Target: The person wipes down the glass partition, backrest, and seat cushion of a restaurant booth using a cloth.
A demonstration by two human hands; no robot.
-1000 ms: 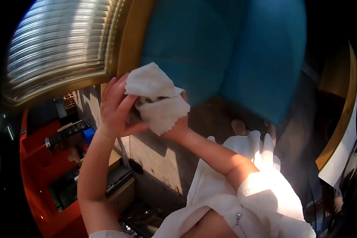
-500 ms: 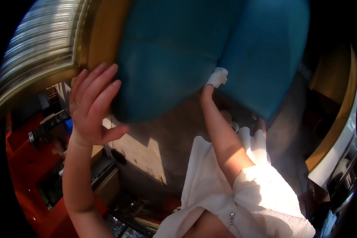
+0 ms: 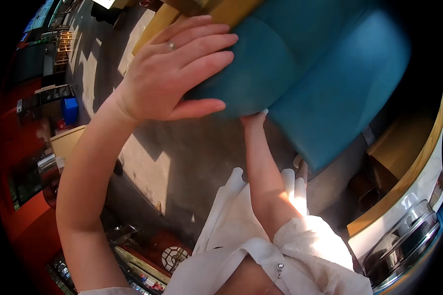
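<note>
A large teal padded panel [image 3: 330, 93] fills the upper middle and right, beside a wooden edge [image 3: 155, 29]. My left hand [image 3: 182, 71] is raised in front of the wood and the panel's left part, fingers spread and holding nothing; contact is unclear. Lower down, my right hand [image 3: 253, 118] reaches to the bottom edge of the teal panel, with its fingers mostly hidden behind that edge. Only a small bit of white cloth [image 3: 265, 111] shows at its fingers.
At the right stands a counter with a wooden edge [image 3: 398, 189] and shiny metal containers [image 3: 408, 241]. A blue box [image 3: 70, 110] and red furniture [image 3: 34, 223] are at the left. Sunlit patches lie on the grey floor [image 3: 197, 162].
The white cloth, first between both hands, went with my right hand to the teal panel and is now mostly hidden. My left hand came off it, fingers spread. The ribbed glass left the view.
</note>
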